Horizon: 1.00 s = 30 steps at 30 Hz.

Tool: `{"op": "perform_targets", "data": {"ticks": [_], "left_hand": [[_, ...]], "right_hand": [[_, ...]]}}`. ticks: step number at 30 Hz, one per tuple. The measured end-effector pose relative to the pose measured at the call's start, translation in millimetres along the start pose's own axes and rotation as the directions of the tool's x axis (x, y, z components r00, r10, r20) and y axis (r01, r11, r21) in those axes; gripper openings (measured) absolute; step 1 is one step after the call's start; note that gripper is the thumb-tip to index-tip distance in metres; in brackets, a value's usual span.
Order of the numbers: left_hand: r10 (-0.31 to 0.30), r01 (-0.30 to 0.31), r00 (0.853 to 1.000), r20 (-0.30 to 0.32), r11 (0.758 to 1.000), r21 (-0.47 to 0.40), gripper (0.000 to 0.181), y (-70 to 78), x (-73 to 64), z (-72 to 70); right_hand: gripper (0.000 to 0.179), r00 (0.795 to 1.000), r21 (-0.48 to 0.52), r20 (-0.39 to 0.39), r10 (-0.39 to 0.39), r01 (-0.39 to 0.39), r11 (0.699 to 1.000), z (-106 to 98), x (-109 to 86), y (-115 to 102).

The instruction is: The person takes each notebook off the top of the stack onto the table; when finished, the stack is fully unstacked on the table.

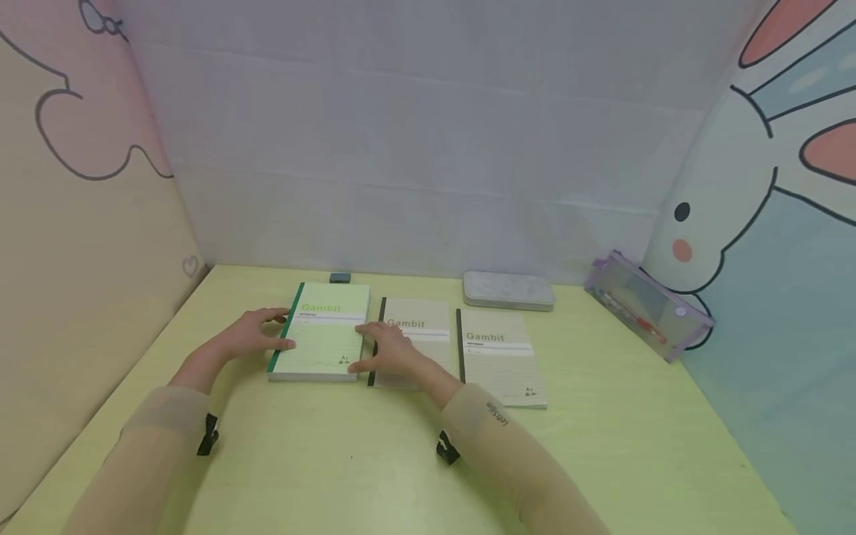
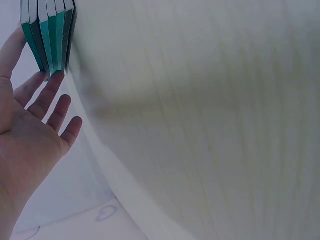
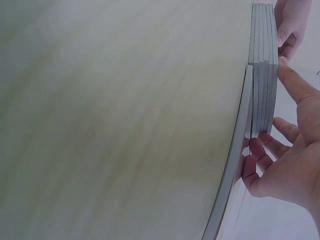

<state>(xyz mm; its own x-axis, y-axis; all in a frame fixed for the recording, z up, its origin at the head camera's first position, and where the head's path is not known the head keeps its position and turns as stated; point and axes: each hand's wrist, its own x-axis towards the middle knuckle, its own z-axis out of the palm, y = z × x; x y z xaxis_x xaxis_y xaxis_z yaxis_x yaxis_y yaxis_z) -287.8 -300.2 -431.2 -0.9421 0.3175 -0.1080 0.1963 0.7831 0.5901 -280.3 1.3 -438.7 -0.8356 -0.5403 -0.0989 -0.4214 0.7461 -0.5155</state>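
A stack of several notebooks [image 1: 321, 343] lies on the table at left of centre, its top one marked "Gambit" with a green spine. My left hand [image 1: 249, 336] is at the spine side, with its thumb over the cover's edge; in the left wrist view, fingertips touch the spines [image 2: 54, 45]. At the opposite side my right hand [image 1: 394, 351] has its thumb and fingers spread along the page edges. The right wrist view shows these fingers [image 3: 286, 131] against the stack's side. Under that hand lies a beige notebook [image 1: 428, 312] with a dark spine.
Another beige notebook [image 1: 498, 364] lies farther right. Along the back are a small dark block [image 1: 339, 278] and a grey case [image 1: 508, 290]. A see-through purple pencil pouch [image 1: 649, 308] leans at the right wall. Fabric walls enclose the table [image 1: 374, 475] at the back and sides.
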Motion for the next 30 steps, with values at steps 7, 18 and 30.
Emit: {"op": "perform_targets", "data": {"ticks": [7, 18, 30], "left_hand": [[-0.004, 0.004, 1.0, -0.008, 1.0, -0.007, 0.09, 4.4, 1.2, 2.3], [-0.015, 0.015, 1.0, -0.008, 0.999, -0.049, 0.089, 9.6, -1.0, 3.1], [0.001, -0.005, 0.999, -0.035, 0.994, -0.107, 0.087, 17.4, 6.2, 3.3]], "right_hand": [[0.082, 1.0, 0.027, -0.004, -0.005, 0.005, 1.0, -2, -5.4, 1], [0.086, 0.997, -0.047, -0.06, -0.058, 0.055, 0.997, -9, -7.6, -1], [0.08, 0.993, 0.034, -0.102, -0.058, 0.062, 0.997, -15, -9.4, 9]]}}
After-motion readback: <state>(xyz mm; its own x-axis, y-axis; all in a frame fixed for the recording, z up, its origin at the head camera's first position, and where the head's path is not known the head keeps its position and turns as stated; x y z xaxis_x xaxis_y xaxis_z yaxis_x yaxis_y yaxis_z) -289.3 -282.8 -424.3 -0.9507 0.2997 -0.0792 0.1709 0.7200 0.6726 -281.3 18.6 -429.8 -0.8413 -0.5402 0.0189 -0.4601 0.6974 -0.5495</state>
